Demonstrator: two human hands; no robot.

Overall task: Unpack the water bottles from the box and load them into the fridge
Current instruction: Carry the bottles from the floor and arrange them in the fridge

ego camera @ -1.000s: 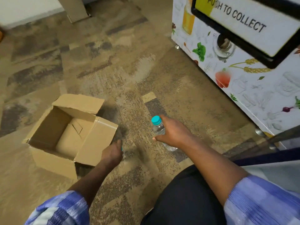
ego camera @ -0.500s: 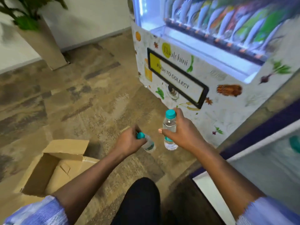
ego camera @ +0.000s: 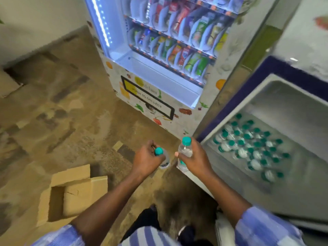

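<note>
Patterned brown carpet spreads before a lit vending machine. Well left of the fridge, we see the cardboard box standing open on the floor. Nearer the fridge, our left hand curls its fingers round a tilted, teal-capped water bottle. Just beside the fridge's rim, our right hand grips a second bottle upright. Inside the fridge, many stored bottles sit packed closely together.

A: Caps on the clear bottles?
B: Teal, near and in the fridge alike. Purple rim there, pale grey inside.
A: Near-left box?
B: Plain brown. Mottled tan-and-grey carpet; blue-and-white striped sleeves. Far off, white vending machine, fruit prints.
</note>
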